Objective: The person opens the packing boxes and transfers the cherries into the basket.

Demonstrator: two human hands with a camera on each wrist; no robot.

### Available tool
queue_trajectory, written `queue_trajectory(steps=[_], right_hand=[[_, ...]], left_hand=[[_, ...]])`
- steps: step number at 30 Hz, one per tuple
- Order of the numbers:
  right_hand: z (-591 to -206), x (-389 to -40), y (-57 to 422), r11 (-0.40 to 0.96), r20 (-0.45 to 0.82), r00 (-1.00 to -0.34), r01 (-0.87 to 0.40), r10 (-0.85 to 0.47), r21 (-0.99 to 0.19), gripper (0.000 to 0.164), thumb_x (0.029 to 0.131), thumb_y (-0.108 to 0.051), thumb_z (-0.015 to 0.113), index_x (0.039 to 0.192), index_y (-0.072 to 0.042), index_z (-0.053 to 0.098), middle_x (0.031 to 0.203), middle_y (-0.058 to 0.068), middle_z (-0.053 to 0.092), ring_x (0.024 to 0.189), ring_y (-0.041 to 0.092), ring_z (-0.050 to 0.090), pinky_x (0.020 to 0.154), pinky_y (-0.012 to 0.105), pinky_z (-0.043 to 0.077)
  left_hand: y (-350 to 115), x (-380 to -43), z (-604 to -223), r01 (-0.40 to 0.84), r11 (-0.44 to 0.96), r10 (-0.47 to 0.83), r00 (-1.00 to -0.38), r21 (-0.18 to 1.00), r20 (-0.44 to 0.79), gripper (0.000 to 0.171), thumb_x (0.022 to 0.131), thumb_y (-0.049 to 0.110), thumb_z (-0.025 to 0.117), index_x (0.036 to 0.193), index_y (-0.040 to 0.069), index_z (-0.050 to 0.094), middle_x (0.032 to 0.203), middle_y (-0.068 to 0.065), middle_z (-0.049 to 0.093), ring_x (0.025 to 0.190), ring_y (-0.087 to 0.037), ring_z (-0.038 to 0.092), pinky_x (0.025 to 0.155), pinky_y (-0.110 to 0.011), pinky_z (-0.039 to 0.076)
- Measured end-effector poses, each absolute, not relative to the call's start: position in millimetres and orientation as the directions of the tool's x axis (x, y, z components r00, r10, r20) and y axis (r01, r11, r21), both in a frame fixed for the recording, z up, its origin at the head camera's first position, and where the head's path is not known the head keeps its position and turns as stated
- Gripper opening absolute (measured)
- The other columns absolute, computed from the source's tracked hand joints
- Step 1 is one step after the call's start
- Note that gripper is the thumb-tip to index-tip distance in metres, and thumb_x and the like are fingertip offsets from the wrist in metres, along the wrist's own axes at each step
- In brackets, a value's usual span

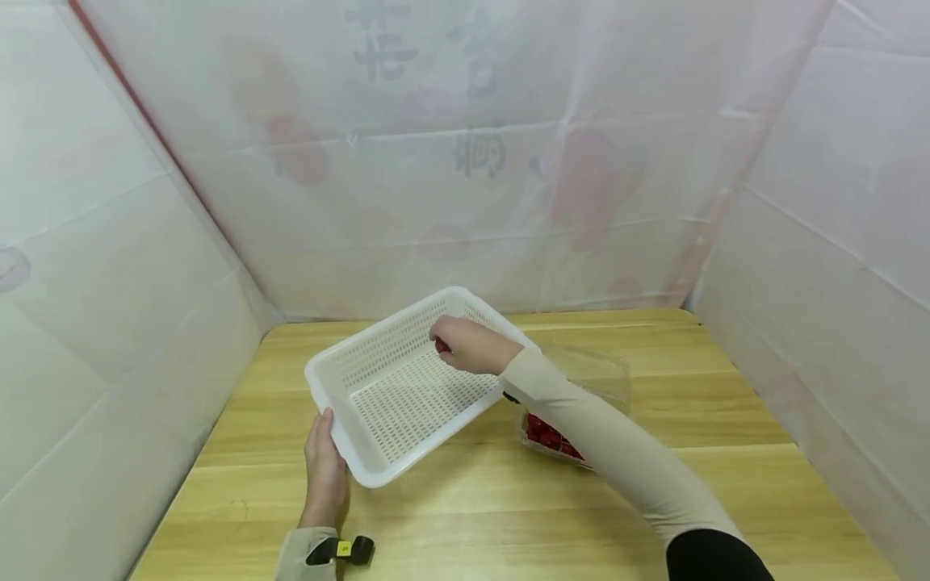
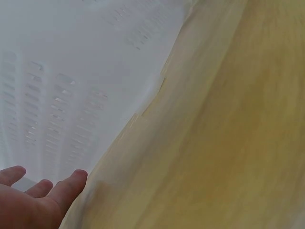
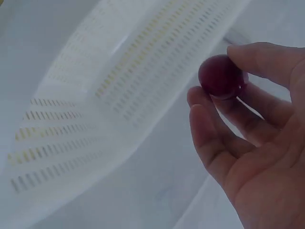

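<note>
My left hand [image 1: 324, 468] grips the left end of a white slotted plastic basket [image 1: 337, 425], with a fingertip up at the rim. In the left wrist view, fingers [image 2: 71, 188] stretch along the basket's outer side [image 2: 119, 71]. Over the basket's far right part, my right hand [image 1: 475, 343] pinches a round, dark red, glossy fruit [image 3: 220, 76] between thumb and fingertips. Several red fruits [image 1: 545, 434] lie in a clear plastic box [image 1: 555, 454] to the right of the basket, partly hidden by the right sleeve.
A clear lid [image 1: 596, 371] stands up behind the box, close to the right forearm. Pale sheets [image 1: 436, 186] close off the wooden table [image 1: 472, 532] at the back and both sides. A black band [image 1: 340, 551] sits on the left wrist.
</note>
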State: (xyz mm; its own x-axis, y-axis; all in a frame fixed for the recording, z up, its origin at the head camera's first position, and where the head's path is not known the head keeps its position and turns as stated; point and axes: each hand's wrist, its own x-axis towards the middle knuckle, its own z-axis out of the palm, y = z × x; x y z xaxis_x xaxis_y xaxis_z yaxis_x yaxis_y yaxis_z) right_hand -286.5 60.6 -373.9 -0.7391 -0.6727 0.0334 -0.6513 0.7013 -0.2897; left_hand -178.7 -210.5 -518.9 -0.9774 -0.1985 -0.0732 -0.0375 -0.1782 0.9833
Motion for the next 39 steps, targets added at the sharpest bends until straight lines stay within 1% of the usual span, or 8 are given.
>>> queue_trajectory(steps=[3,9,11,15,19,26,30,39], right_hand=[[-381,-290,46,0.717,-0.037,-0.732,-0.654,-0.681,-0.241,0.01,0.103,-0.004,0.058,0.108,-0.002,0.067,0.109,0.009,0.066,0.086,0.013,0.052,0.079,0.027,0.051],[-388,-290,19,0.72,-0.163,-0.701,-0.671,-0.694,-0.177,0.02,0.102,0.004,0.056,0.099,-0.005,0.073,0.104,0.006,0.067,0.081,0.011,0.048,0.074,0.021,0.045],[-389,-288,11,0.722,-0.203,-0.693,-0.669,-0.692,-0.175,0.02,0.101,0.004,0.059,0.106,-0.005,0.076,0.11,0.005,0.068,0.083,0.011,0.053,0.075,0.02,0.049],[-390,-285,-3,0.739,-0.282,-0.686,-0.652,-0.67,-0.17,0.025,0.102,-0.003,0.061,0.124,-0.006,0.072,0.126,0.005,0.068,0.105,0.016,0.067,0.09,0.022,0.057],[-391,-283,-13,0.759,-0.333,-0.692,-0.636,-0.641,-0.138,0.03,0.103,-0.006,0.06,0.131,-0.009,0.067,0.133,0.003,0.066,0.123,0.021,0.066,0.102,0.026,0.056],[-406,-297,-28,0.746,-0.334,-0.703,-0.666,-0.627,0.0,0.022,0.099,-0.007,0.067,0.12,-0.013,0.068,0.122,0.001,0.07,0.102,0.013,0.067,0.092,0.021,0.056],[-413,-299,-32,0.751,-0.341,-0.703,-0.661,-0.624,-0.011,0.019,0.098,-0.006,0.068,0.116,-0.013,0.069,0.113,0.0,0.072,0.095,0.012,0.067,0.085,0.021,0.057],[-428,-297,-36,0.786,-0.353,-0.725,-0.617,-0.591,-0.047,0.023,0.096,-0.013,0.071,0.118,-0.02,0.068,0.12,-0.004,0.071,0.108,0.014,0.068,0.098,0.025,0.056]], left_hand=[[-211,-178,-519,-0.04,-0.183,-0.203,-0.976,0.982,-0.078,0.063,0.11,0.059,0.028,0.16,0.023,0.036,0.143,-0.013,0.057,0.119,-0.018,0.066,0.09,-0.027,0.06],[-214,-179,-518,-0.034,-0.189,-0.212,-0.975,0.981,-0.075,0.063,0.11,0.057,0.028,0.161,0.02,0.035,0.139,-0.005,0.061,0.118,-0.015,0.067,0.09,-0.026,0.06],[-215,-179,-518,-0.029,-0.186,-0.212,-0.975,0.982,-0.069,0.064,0.11,0.057,0.028,0.161,0.019,0.034,0.138,-0.003,0.062,0.118,-0.013,0.067,0.091,-0.026,0.06],[-217,-180,-519,-0.013,-0.185,-0.211,-0.976,0.983,-0.052,0.064,0.111,0.056,0.027,0.161,0.017,0.033,0.136,0.001,0.063,0.119,-0.012,0.067,0.092,-0.025,0.06],[-218,-181,-520,-0.01,-0.195,-0.208,-0.977,0.981,-0.051,0.065,0.11,0.057,0.028,0.161,0.016,0.033,0.136,-0.001,0.063,0.119,-0.013,0.067,0.093,-0.026,0.06],[-213,-182,-522,-0.034,-0.173,-0.206,-0.976,0.984,-0.07,0.064,0.11,0.059,0.026,0.161,0.021,0.034,0.142,-0.009,0.059,0.12,-0.016,0.067,0.093,-0.029,0.061],[-212,-181,-522,-0.041,-0.156,-0.198,-0.978,0.987,-0.072,0.064,0.11,0.06,0.026,0.162,0.023,0.032,0.144,-0.011,0.057,0.122,-0.017,0.066,0.093,-0.028,0.06],[-213,-180,-521,-0.048,-0.15,-0.201,-0.976,0.988,-0.078,0.065,0.11,0.06,0.025,0.163,0.024,0.03,0.148,-0.012,0.054,0.125,-0.016,0.065,0.096,-0.027,0.06]])
